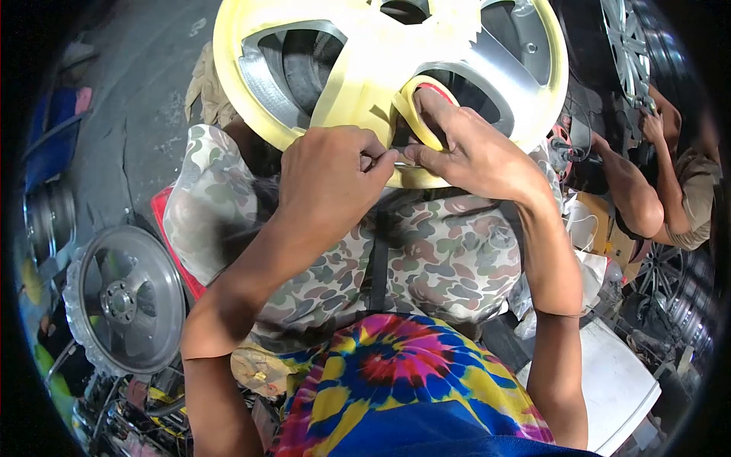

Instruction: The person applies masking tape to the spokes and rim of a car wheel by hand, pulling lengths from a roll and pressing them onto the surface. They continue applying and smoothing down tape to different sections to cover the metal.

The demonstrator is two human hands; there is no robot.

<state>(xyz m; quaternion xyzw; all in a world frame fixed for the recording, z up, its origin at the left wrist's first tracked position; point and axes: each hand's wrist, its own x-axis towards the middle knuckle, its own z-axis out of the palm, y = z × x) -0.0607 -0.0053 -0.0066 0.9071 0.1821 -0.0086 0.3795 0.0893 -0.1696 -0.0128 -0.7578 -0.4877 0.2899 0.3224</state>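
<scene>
Yellow-masked silver spoked wheel [356, 87] sits at twelve o'clock; our right hand [487, 156] holds the round yellow tape roll [411, 114], our left hand [324, 164] pinches its fingers narrow (on what, we can't tell). We'd best pull with light, even tension.

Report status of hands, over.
Right hand holding yellow tape roll. Left hand close, fingers pinched. Yellow-taped silver wheel: near rim partly hidden by hands.

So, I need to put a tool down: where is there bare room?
The widest bare patch looks to be grey floor, between the blue item and the taped wheel. The white panel, beside the right arm, also shows bare space. It is crowded around the co-worker and below the silver wheel.
</scene>
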